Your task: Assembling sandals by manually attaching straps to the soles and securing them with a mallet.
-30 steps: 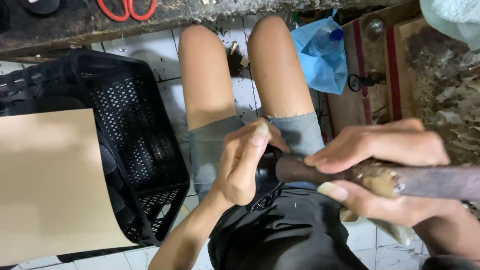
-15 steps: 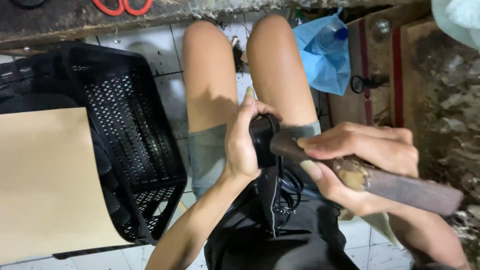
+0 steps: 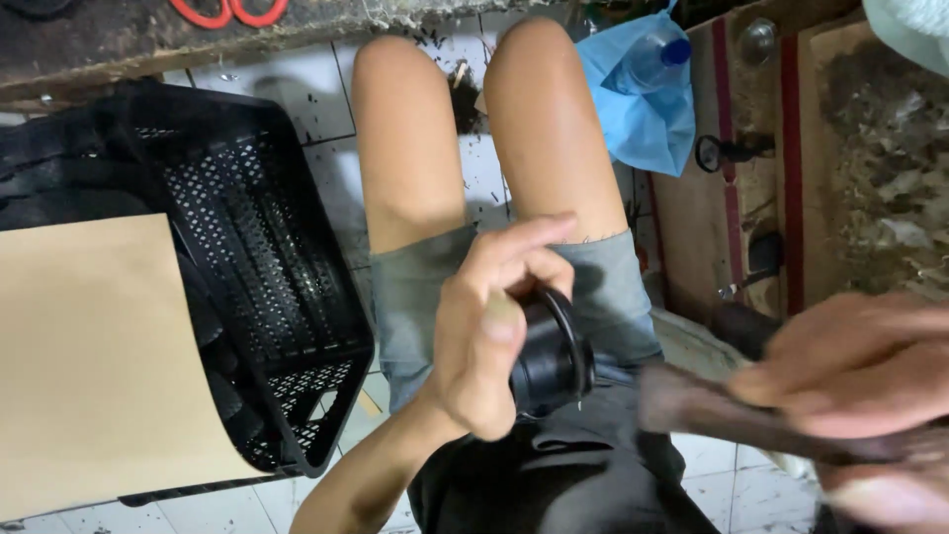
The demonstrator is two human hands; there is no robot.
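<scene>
My left hand (image 3: 489, 331) grips a round black cup-shaped part (image 3: 551, 354) over my lap, thumb across its side and index finger stretched out above it. My right hand (image 3: 860, 371), blurred at the right edge, is wrapped around a long dark brown bar (image 3: 692, 400) whose near end now sits just right of the black part, apart from it. Both hands hang above grey shorts and a black garment.
A black perforated crate (image 3: 267, 287) stands at the left with a tan cardboard sheet (image 3: 89, 356) over it. A blue plastic bag with a bottle (image 3: 647, 89) lies beyond my knees. Red-handled scissors (image 3: 227, 12) rest on the dirty ledge. Wooden boards (image 3: 791, 168) fill the right.
The brown bar has come out of the black part and moved right with my right hand. My left hand keeps the black part and has turned it.
</scene>
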